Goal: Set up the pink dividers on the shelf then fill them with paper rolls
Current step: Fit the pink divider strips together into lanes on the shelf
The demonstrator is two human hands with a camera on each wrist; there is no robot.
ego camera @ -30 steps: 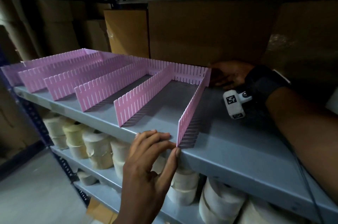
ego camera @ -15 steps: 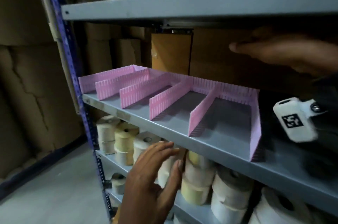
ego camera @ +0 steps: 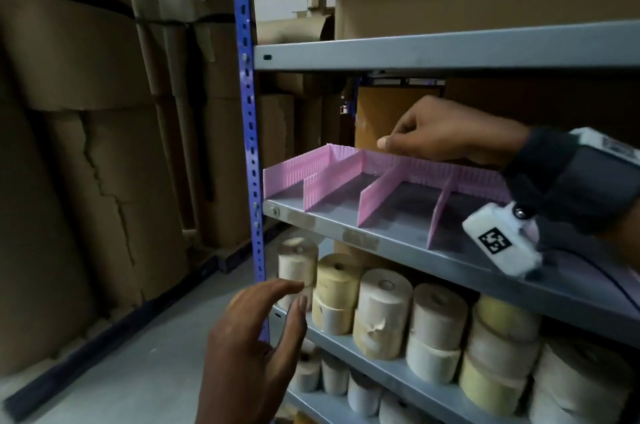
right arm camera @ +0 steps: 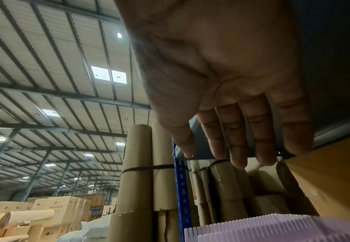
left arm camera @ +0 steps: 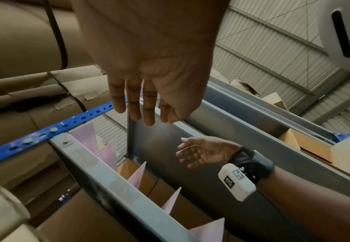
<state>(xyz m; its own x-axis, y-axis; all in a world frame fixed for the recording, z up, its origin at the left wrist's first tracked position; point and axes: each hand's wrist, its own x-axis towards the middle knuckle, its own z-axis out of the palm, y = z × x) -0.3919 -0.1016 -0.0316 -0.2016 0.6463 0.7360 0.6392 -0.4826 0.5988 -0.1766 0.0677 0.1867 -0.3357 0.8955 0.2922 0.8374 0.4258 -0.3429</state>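
Note:
Pink slotted dividers stand upright on the grey middle shelf, forming several open bays that hold nothing. Their toothed top edges show in the right wrist view, and their front ends in the left wrist view. My right hand hovers just above the back divider strip, fingers loosely extended, holding nothing. My left hand is open in the air below the shelf's front edge, close to the paper rolls stacked on the lower shelf. Its fingers are straight and spread.
A blue perforated upright bounds the rack on the left. Another grey shelf sits close overhead. Tall brown cardboard tubes stand left of the rack, over grey floor. Cardboard boxes fill the space behind the dividers.
My left hand has let go of the front end of a divider and dropped below the shelf edge. The right hand has lifted from the back corner and moved left. My view has pulled back.

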